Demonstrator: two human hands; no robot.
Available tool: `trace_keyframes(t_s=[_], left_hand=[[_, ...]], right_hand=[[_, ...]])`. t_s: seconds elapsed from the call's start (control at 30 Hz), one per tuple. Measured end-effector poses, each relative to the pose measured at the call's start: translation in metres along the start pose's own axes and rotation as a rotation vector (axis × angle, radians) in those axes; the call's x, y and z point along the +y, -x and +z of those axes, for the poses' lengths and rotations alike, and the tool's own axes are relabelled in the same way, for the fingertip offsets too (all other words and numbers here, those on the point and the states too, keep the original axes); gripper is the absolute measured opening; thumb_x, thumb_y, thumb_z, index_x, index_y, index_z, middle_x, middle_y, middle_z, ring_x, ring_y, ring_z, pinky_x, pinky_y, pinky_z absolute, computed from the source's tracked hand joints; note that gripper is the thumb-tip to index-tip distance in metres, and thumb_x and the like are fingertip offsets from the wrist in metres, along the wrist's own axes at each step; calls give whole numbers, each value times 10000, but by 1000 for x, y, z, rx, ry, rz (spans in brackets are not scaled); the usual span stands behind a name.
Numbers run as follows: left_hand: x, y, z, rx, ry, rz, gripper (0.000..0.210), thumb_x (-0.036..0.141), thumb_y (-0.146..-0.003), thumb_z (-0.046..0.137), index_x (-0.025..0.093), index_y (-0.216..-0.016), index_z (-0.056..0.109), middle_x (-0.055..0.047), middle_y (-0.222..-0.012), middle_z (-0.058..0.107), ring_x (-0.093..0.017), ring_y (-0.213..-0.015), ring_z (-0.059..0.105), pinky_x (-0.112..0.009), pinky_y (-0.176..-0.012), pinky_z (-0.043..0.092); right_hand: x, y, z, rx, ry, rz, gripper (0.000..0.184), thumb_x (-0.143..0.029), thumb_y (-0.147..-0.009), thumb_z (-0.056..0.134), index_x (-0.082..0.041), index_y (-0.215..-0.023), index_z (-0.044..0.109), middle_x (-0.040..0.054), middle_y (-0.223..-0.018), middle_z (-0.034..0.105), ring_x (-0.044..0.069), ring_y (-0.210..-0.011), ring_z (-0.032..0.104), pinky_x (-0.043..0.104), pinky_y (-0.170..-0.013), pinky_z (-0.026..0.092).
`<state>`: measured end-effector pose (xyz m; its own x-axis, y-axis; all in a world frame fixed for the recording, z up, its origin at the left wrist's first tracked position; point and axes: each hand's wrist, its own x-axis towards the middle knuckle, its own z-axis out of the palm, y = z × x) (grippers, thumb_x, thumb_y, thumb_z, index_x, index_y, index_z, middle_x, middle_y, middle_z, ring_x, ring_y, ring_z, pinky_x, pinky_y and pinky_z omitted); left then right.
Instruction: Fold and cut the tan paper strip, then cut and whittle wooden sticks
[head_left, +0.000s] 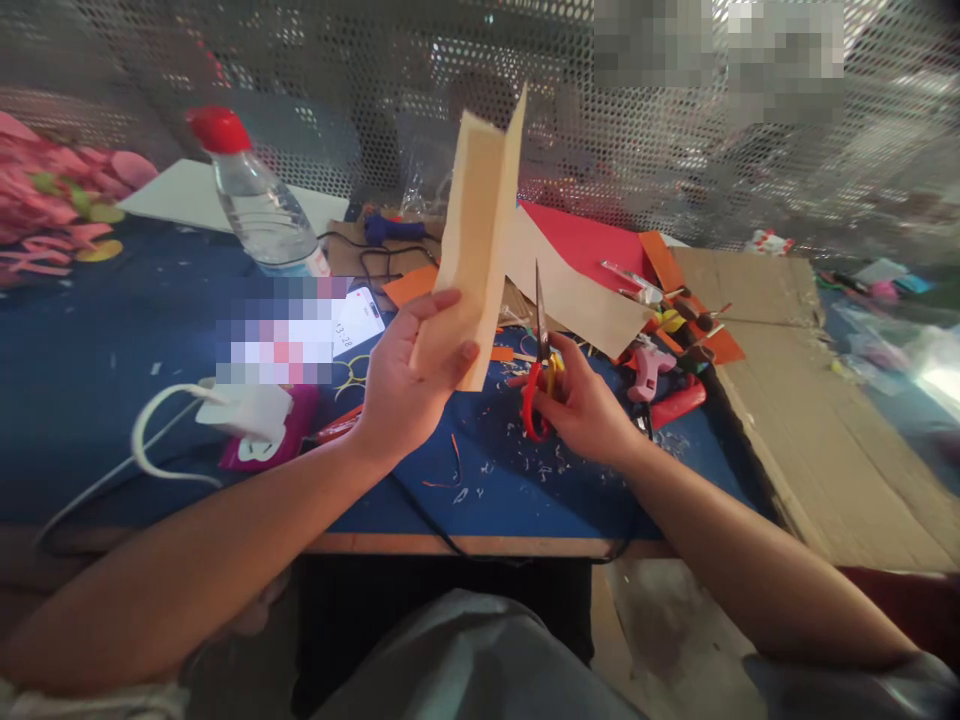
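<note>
My left hand (412,370) grips a folded sheet of cream paper (476,230) near its lower end, holding it upright above the table. The sheet's two halves stand apart along the fold. In my right hand (589,405) is a pair of scissors (538,380) with red and yellow handles, the blades pointing up and looking closed. The blades are to the right of the folded paper, apart from it. Behind them lies another cream sheet (577,290), partly over red paper (585,240). Small paper scraps are scattered on the blue tabletop (525,500) under my hands.
A water bottle (262,210) with a red cap, a lit phone (356,320) and a white charger (251,410) with cables are on the left. To the right are a pink glue gun (649,370) and flat cardboard (832,420). A perforated metal panel (360,60) rises behind.
</note>
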<state>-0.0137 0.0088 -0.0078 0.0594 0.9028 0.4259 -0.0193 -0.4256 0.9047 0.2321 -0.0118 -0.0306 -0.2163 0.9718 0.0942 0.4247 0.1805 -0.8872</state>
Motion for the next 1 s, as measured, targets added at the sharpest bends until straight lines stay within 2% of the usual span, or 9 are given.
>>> trace_keyframes(t_s=[0.13,0.23,0.33,0.5,0.67,0.8,1.0], left_hand=[[3,1,1,21,-83,46,670,492,-819,936,231,-1372,662,-103,-1362,764,-282,-1164,776,-438,-985,681],[4,1,0,15,-158,90,716,483,-789,956,224,-1381,649,-106,-1424,732,-294,-1229,750,-448,-1029,662],[5,1,-2,5,-249,145,711,460,-796,952,217,-1385,637,-110,-1453,709,-312,-1332,696,-480,-1149,592],[2,1,-2,-29,-268,183,710,408,-814,943,237,-1417,608,-110,-1469,686,-316,-1382,661,-487,-1213,539],[-3,2,-1,-18,-237,169,760,452,-795,954,250,-1428,585,-115,-1464,675,-310,-1339,677,-469,-1146,582],[-3,2,0,-21,-256,173,744,452,-783,961,249,-1403,603,-104,-1426,698,-296,-1294,698,-436,-1074,616],[-2,3,0,-46,-294,197,690,397,-790,950,233,-1374,620,-105,-1415,708,-293,-1313,693,-446,-1144,583]], right_hand=[[-3,-1,-4,38,135,42,738,-374,-952,676,-235,-1628,415,51,-926,808,225,-709,735,369,-663,579],[-12,-2,-8,90,338,52,651,-373,-905,700,-178,-1514,579,47,-822,791,228,-671,719,360,-664,545],[-16,-1,-11,106,480,27,550,-334,-858,701,-203,-1392,690,43,-804,796,236,-682,736,356,-687,542],[-14,1,-11,41,609,-83,576,-269,-884,609,-227,-1456,656,54,-836,796,264,-752,757,362,-708,534],[-17,3,-8,-36,595,-196,667,-193,-860,577,-167,-1526,583,112,-990,807,299,-893,766,392,-767,554],[-17,4,-7,-36,586,-215,546,-200,-903,570,-159,-1446,607,129,-1047,798,312,-939,762,427,-824,577],[-12,3,-6,-76,635,-381,386,-115,-954,529,-159,-1315,658,170,-1115,784,354,-1106,731,513,-967,587]])
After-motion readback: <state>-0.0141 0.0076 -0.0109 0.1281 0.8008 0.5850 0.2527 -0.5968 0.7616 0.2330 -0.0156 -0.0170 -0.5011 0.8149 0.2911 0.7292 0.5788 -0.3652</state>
